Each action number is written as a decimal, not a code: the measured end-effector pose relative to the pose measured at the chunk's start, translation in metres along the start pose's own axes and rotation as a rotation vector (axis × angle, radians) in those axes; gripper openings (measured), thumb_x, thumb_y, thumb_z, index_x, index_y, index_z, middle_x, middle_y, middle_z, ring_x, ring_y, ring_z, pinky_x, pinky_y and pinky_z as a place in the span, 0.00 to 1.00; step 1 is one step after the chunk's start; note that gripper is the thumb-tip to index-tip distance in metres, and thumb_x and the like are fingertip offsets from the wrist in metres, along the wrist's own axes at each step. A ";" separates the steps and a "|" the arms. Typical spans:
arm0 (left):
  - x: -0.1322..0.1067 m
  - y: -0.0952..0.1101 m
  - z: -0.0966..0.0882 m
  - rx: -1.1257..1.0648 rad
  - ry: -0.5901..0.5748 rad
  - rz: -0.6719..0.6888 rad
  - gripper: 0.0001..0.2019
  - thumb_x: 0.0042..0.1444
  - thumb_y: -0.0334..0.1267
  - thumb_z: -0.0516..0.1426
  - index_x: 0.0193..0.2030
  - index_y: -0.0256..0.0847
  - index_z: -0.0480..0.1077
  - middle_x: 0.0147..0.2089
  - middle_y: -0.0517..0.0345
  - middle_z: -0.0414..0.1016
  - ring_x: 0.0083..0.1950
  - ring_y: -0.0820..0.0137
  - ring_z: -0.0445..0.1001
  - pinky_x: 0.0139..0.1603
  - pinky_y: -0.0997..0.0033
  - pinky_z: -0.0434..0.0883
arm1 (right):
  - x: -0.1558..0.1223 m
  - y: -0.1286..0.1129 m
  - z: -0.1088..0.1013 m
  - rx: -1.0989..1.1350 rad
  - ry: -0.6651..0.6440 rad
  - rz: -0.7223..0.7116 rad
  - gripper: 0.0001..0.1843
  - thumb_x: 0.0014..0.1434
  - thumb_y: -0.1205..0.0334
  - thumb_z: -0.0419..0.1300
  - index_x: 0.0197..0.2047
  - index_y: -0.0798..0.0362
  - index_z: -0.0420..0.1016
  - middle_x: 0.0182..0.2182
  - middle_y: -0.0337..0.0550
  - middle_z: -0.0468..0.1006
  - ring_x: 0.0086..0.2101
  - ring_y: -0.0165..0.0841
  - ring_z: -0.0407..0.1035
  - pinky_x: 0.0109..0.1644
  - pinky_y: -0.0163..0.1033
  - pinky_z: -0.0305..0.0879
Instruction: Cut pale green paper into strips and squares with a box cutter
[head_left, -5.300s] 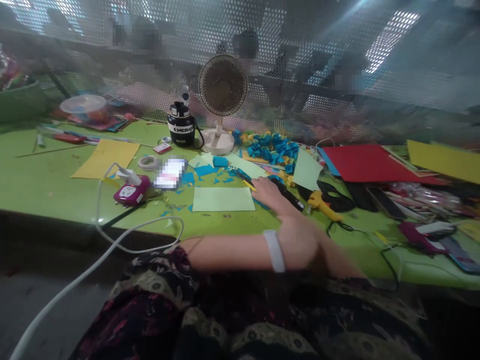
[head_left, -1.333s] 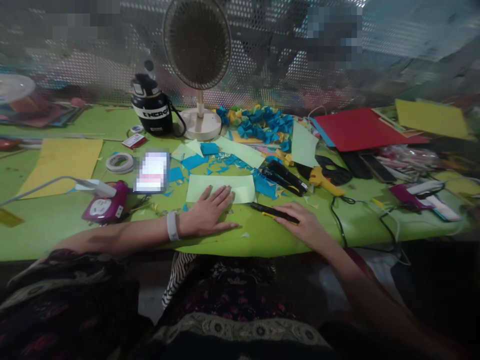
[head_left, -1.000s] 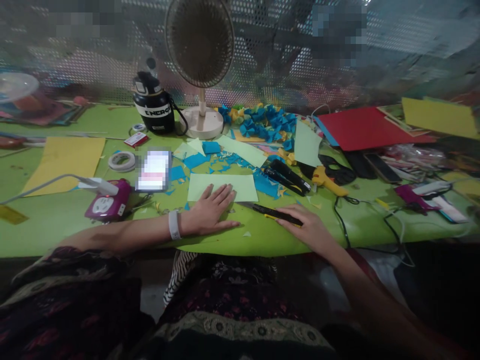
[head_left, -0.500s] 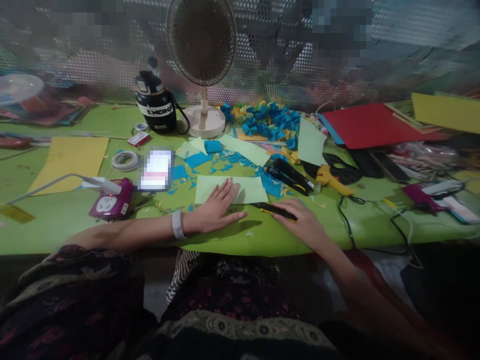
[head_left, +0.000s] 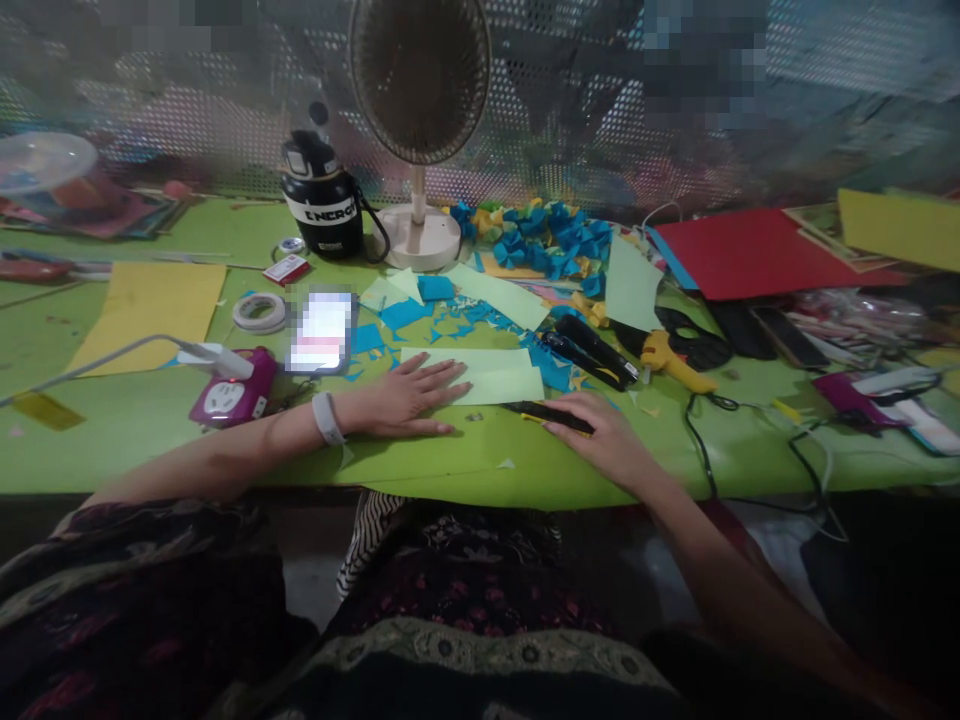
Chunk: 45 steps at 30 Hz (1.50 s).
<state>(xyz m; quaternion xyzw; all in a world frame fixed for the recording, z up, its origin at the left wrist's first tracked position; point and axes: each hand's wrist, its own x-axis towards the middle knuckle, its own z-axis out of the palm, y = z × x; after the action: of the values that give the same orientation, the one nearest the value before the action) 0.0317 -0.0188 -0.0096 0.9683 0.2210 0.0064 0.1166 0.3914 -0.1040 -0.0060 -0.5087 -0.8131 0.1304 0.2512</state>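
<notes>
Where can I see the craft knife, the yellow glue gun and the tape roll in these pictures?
craft knife [head_left: 531, 412], head view, on its black body
yellow glue gun [head_left: 660, 352], head view, on its yellow body
tape roll [head_left: 259, 326], head view, on the near side of its ring

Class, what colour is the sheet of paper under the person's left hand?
The sheet of paper is pale green, clearest in the head view.

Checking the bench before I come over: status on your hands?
Left hand flat on pale green paper. Right hand on black-and-yellow craft knife. Blue paper scraps beside the sheet.
</notes>
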 end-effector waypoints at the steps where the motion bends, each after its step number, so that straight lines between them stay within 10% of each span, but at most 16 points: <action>1: 0.000 0.000 0.001 0.001 0.003 0.001 0.38 0.72 0.64 0.43 0.81 0.48 0.43 0.82 0.49 0.37 0.82 0.56 0.39 0.80 0.49 0.35 | 0.001 -0.001 -0.001 0.008 -0.011 -0.006 0.17 0.70 0.48 0.58 0.54 0.45 0.82 0.47 0.50 0.82 0.50 0.45 0.77 0.57 0.58 0.74; 26: 0.010 0.015 0.003 -0.030 0.026 -0.142 0.42 0.70 0.68 0.41 0.82 0.45 0.37 0.82 0.47 0.35 0.83 0.57 0.37 0.80 0.48 0.34 | 0.010 -0.008 0.007 0.006 0.016 -0.060 0.17 0.70 0.49 0.58 0.54 0.46 0.82 0.46 0.51 0.83 0.48 0.45 0.76 0.56 0.57 0.74; 36: -0.009 -0.039 -0.028 -0.168 -0.077 -0.044 0.26 0.75 0.40 0.43 0.76 0.51 0.58 0.80 0.59 0.50 0.81 0.65 0.49 0.80 0.52 0.45 | 0.011 -0.002 0.004 0.017 -0.012 -0.081 0.17 0.70 0.48 0.58 0.54 0.46 0.82 0.46 0.50 0.83 0.48 0.46 0.77 0.55 0.57 0.74; 45: -0.009 -0.033 -0.026 -0.127 -0.047 -0.020 0.29 0.71 0.31 0.45 0.77 0.51 0.57 0.80 0.58 0.51 0.80 0.66 0.51 0.80 0.53 0.48 | 0.021 -0.014 0.007 0.025 -0.066 -0.083 0.18 0.71 0.48 0.57 0.54 0.46 0.82 0.46 0.50 0.82 0.48 0.45 0.77 0.55 0.55 0.75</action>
<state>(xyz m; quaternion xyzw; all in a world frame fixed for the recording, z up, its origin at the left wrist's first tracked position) 0.0073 0.0123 0.0087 0.9565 0.2272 -0.0035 0.1831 0.3696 -0.0913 0.0002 -0.4668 -0.8396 0.1469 0.2358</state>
